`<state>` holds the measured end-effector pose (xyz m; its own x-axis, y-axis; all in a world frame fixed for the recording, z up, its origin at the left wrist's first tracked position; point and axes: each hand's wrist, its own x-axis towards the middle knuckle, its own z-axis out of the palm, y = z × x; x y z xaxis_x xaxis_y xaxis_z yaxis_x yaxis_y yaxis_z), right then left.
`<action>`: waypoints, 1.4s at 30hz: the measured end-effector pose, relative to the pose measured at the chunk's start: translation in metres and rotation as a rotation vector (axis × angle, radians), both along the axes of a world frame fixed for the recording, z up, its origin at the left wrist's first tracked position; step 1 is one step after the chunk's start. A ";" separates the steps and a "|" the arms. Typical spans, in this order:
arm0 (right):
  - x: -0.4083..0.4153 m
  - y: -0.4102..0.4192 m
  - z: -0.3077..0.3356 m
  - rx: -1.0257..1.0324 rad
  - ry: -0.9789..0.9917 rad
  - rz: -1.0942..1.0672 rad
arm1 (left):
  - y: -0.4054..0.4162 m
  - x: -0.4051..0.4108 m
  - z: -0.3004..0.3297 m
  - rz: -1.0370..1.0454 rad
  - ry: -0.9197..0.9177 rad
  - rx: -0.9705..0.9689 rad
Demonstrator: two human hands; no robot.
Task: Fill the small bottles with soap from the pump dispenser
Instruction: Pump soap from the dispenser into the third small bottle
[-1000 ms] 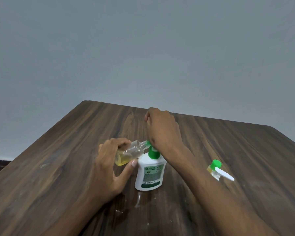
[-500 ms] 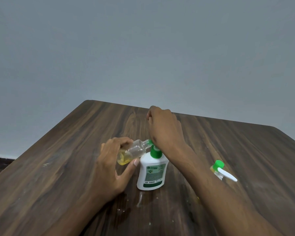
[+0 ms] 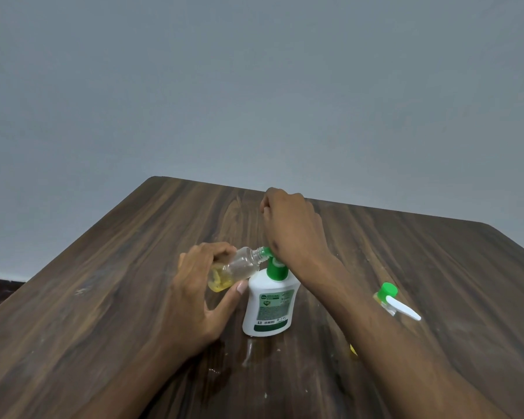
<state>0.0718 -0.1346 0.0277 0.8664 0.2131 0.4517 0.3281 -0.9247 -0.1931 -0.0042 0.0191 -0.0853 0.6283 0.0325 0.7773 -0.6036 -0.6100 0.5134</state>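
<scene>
Clear plastic small bottle (image 3: 239,266) held tilted in left hand (image 3: 200,294), fingers and thumb curled round its lower half, mouth set against green spout of pump dispenser (image 3: 270,300). Yellow soap pooled in bottle's low end, roughly a quarter full by the look of it. Right hand (image 3: 294,231) over pump head, heel of palm bearing down, fingers loosely curled and gripping nothing. Filling step mid-way, by judgement. Next: more presses, with spout kept lined up on the narrow neck to avoid dribble. Just right of the forearm on wooden table (image 3: 103,297), second small bottle (image 3: 386,299) with green cap and white nozzle. Wet smear (image 3: 248,352) before dispenser's base; slippery footing possible.
</scene>
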 end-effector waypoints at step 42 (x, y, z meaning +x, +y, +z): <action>0.000 -0.001 -0.001 -0.025 -0.001 -0.005 | -0.002 -0.001 0.001 -0.008 0.028 0.021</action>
<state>0.0721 -0.1360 0.0265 0.8671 0.2195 0.4472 0.3232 -0.9310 -0.1697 -0.0047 0.0173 -0.0842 0.6497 0.0108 0.7601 -0.5944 -0.6160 0.5168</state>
